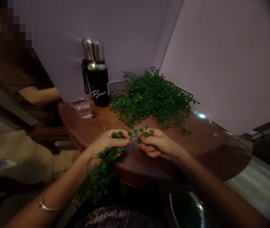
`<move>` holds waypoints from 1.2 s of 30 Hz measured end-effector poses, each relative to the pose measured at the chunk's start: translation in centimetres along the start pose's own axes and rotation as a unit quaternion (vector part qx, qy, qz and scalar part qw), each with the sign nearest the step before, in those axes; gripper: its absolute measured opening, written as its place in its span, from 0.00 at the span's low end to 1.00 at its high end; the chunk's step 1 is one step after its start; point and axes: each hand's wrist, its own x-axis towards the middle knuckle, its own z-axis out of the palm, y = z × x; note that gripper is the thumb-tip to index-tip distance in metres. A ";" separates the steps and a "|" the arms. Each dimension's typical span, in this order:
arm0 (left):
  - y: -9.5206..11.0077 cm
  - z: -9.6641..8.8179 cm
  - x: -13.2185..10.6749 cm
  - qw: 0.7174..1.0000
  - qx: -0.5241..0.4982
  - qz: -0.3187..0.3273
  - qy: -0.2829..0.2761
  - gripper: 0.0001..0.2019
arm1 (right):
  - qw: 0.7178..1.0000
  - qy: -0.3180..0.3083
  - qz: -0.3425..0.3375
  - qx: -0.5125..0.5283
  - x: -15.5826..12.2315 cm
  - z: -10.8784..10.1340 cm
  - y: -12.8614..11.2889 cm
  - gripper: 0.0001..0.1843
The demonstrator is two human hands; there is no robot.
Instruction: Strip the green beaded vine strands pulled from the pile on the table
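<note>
My left hand is closed on a bunch of small green leafy sprigs that hangs down past my wrist toward my lap. My right hand pinches one thin sprig with round green leaves; the sprig runs across to my left fingertips. Both hands hover over the near edge of a round brown wooden table. Behind them lies a large heap of the same green sprigs.
A black and steel flask and a glass of water stand at the table's far left. Another person's arm rests beside the table at left. A metal bowl rim shows below the table edge. Lilac walls meet in a corner behind.
</note>
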 end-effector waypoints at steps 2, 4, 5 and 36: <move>-0.1 0.5 0.1 0.999 0.011 0.019 0.047 0.09 | 1.000 0.007 -0.007 -0.006 0.1 0.2 0.0 0.09; 0.0 1.2 0.1 0.995 0.020 0.045 0.082 0.10 | 1.000 -0.006 -0.023 -0.011 0.3 0.3 0.0 0.10; 0.0 1.5 0.1 0.993 0.028 0.058 0.097 0.10 | 1.000 -0.008 -0.028 -0.012 0.3 0.3 0.0 0.11; 3.2 -4.1 -4.2 0.978 0.185 0.025 0.098 0.05 | 0.986 -0.083 0.044 -0.136 -0.6 -1.8 -0.7 0.11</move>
